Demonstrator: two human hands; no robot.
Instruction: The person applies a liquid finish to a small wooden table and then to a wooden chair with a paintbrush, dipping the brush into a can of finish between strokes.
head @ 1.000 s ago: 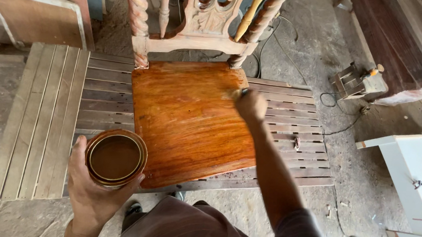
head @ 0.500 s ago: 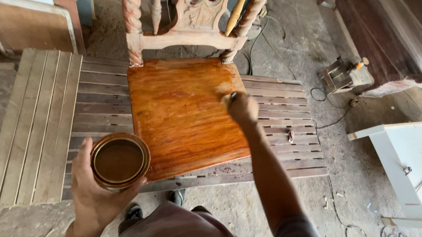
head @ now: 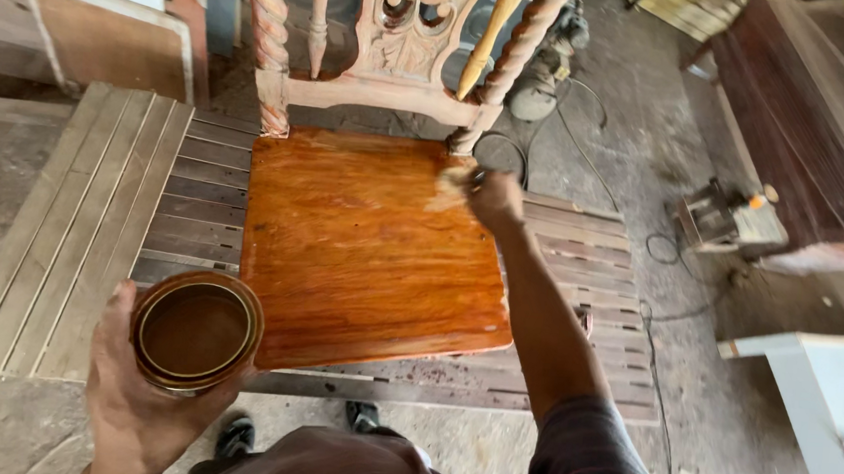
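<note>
A wooden chair stands in front of me, its glossy orange-brown seat [head: 366, 253] wet with stain and its carved back [head: 398, 35] still pale. My right hand [head: 495, 198] reaches to the seat's far right corner, shut on a brush [head: 454, 184] whose blurred bristles touch the wood. My left hand [head: 143, 396] holds a round tin [head: 196, 332] of brown stain near the seat's front left corner, fingers wrapped under it.
The chair stands on a slatted wooden pallet [head: 71, 230]. A power tool [head: 729, 223] with a cable lies on the concrete floor at right, next to a dark wooden cabinet [head: 822, 128]. A white piece of furniture [head: 830, 410] sits lower right. Boards [head: 107, 32] lean at upper left.
My right hand has slid the brush along the seat's far right edge toward the back corner. The tin has stayed near the front left corner, and the view has shifted slightly.
</note>
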